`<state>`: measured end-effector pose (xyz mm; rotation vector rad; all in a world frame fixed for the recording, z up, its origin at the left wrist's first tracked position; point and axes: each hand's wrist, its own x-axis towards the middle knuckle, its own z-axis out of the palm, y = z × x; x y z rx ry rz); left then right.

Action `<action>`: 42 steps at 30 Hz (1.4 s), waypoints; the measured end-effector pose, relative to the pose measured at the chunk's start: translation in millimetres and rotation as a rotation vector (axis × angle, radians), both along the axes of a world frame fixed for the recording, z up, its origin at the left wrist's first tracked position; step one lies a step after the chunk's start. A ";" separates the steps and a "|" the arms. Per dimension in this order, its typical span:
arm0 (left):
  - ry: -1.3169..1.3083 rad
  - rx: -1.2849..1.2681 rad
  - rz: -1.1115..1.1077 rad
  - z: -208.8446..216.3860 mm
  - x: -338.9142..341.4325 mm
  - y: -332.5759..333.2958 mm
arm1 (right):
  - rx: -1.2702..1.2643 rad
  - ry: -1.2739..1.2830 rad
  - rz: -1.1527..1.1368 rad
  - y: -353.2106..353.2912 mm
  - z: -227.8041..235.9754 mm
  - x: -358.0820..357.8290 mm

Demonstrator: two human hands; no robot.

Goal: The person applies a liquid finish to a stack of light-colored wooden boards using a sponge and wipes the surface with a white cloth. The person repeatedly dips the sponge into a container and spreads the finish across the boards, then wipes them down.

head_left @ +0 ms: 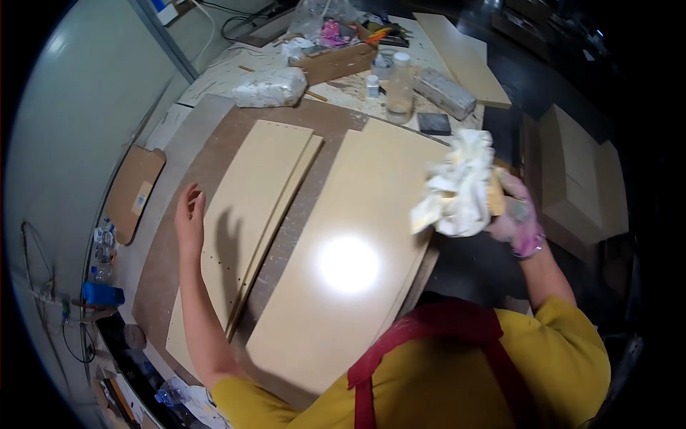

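My right hand (516, 218), in a pink and grey stained glove, grips a crumpled white cloth (464, 189). A small yellowish patch, perhaps more cloth or a sponge, shows between the glove and the cloth. The bundle is over the right edge of a wide pale board (371, 186), which has a bright glare on it; whether they touch I cannot tell. My bare left hand (190, 207) is raised near the left edge of a narrower pale board stack (250, 186), fingers loosely bent and holding nothing. Small dark holes dot the narrower board.
Behind the boards stand a clear bottle (400, 89), a small white bottle (372, 86), a dark block (434, 124) and a wrapped grey block (444, 93). A plastic-wrapped bundle (270, 87) lies by a cardboard box (336, 64) of odds and ends. Large cartons (579, 164) stand at right.
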<state>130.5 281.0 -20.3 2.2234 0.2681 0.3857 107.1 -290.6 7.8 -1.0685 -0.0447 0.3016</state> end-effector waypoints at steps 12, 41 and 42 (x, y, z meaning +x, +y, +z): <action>0.177 -0.759 -0.410 -0.7 -97.8 -264.3 | 0.688 0.521 0.830 82.9 -55.9 11.9; 0.142 0.551 0.300 -38.9 -98.1 -301.6 | -0.259 -0.511 0.643 91.1 -91.6 321.2; 0.144 0.552 0.306 -39.4 -98.5 -301.0 | -0.269 -0.526 0.654 91.8 -95.1 322.1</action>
